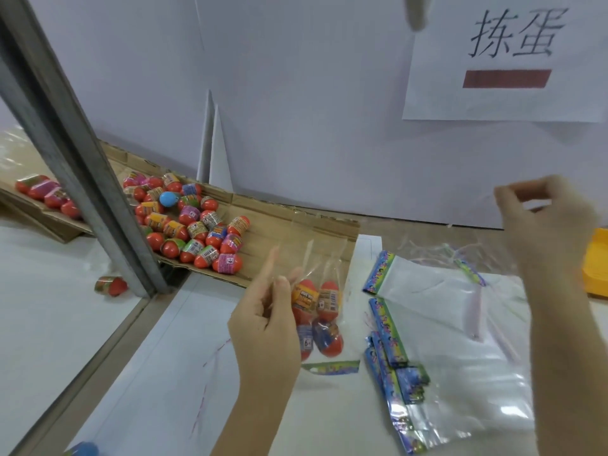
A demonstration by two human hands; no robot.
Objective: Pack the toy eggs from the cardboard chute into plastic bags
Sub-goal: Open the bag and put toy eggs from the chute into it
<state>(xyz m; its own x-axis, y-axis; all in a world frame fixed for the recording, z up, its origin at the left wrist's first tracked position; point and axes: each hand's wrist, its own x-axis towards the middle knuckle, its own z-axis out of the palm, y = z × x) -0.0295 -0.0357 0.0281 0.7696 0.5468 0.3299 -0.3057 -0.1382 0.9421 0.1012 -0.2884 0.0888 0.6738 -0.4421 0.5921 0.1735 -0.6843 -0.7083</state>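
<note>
**Operator:** Where does everything sit?

**Coach:** Widest first. The white table (184, 340) carries it all. The cardboard chute (296, 222) slopes down from your left along the wall, and its lower end lies just behind the bag you hold. The empty bags (444, 324) lie in a flat heap under your right forearm, with their blue header strips to the left. The toy eggs (190, 225) are bunched partway down the chute, short of its lower end.

**Operator:** And my hands?

**Coach:** They're well apart. Your left hand (263, 327) pinches the side of the clear bag (317, 311) between thumb and a finger, forefinger held out straight. The bag hangs upright with four eggs inside, two above two. Your right hand (543, 212) is raised near the wall, fingers curled toward the thumb. Something thin and clear may be in that pinch, but the blur won't let me tell.

**Operator:** How do I do this step well?

**Coach:** As I judge it, this bag looks full, so closing it comes next. Keep the mouth upward and shift your pinch nearer the open top, because slack film could slip and let the eggs tip out. Bring your right hand across to meet the mouth. One stray egg (111, 286) lies on the table beyond the metal post (82, 166), so collect it for a later bag.
</note>
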